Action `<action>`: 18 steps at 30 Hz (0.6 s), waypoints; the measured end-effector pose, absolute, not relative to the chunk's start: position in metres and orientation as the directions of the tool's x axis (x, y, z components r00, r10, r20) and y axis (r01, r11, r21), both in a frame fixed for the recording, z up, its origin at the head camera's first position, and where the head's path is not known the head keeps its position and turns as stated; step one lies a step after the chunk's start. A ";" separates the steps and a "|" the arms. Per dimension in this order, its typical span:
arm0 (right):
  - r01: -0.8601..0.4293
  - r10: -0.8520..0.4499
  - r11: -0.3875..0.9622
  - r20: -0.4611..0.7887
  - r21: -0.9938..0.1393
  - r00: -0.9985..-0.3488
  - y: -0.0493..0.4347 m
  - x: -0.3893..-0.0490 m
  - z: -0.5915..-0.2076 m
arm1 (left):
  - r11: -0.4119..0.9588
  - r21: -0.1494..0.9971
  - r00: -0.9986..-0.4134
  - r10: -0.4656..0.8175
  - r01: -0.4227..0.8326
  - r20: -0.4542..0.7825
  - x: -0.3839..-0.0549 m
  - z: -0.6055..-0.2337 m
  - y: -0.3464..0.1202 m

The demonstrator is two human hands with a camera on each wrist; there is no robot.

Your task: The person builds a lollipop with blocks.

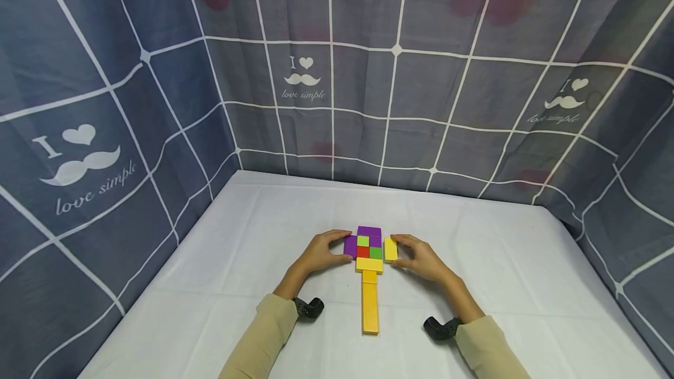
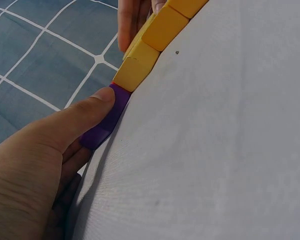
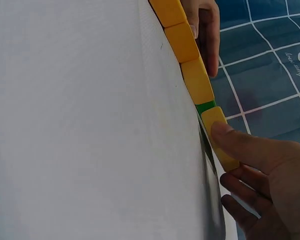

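Note:
My left hand (image 1: pixel 321 251) pinches a purple block (image 1: pixel 350 247) between thumb and fingers, at the left side of a flat block arrangement. On the right, my right hand (image 1: pixel 425 259) holds a yellow block (image 1: pixel 390 249) by its ends, with a slight gap to the arrangement. Between the hands lie a lime block (image 1: pixel 363 241), a red block (image 1: pixel 363 251) and a green block (image 1: pixel 375 252). Purple pieces (image 1: pixel 369 231) border them above and at the upper right. A wide yellow block (image 1: pixel 369 265) lies below, followed by a narrow orange-yellow strip (image 1: pixel 370 307) pointing towards me.
A white cloth (image 1: pixel 226 285) covers the table. Grey-blue curtains (image 1: pixel 363 81) with white grid lines enclose the back and both sides. Each wrist wears a black camera mount, one of them the left mount (image 1: pixel 309 307).

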State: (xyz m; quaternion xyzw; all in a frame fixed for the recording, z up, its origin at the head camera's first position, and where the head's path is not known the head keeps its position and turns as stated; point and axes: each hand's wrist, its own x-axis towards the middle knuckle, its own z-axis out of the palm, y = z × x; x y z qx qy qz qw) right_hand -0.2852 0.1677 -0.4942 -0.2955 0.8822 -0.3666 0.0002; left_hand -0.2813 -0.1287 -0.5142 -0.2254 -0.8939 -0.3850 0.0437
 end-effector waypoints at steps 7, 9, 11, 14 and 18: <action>-0.504 -0.517 0.586 0.186 -0.634 -0.835 0.164 -0.286 -0.495 | 0.599 0.677 -0.899 0.363 0.427 0.246 -0.280 -0.513 -0.129; -0.505 -0.521 0.593 0.179 -0.627 -0.835 0.163 -0.286 -0.496 | 0.600 0.676 -0.898 0.364 0.428 0.246 -0.281 -0.513 -0.128; -0.506 -0.523 0.598 0.176 -0.622 -0.834 0.162 -0.286 -0.496 | 0.600 0.674 -0.897 0.366 0.431 0.248 -0.281 -0.513 -0.128; -0.515 -0.530 0.601 0.177 -0.612 -0.829 0.161 -0.287 -0.496 | 0.600 0.671 -0.895 0.369 0.434 0.250 -0.281 -0.514 -0.129; -0.519 -0.531 0.607 0.179 -0.602 -0.828 0.161 -0.286 -0.496 | 0.599 0.670 -0.894 0.369 0.438 0.255 -0.282 -0.514 -0.129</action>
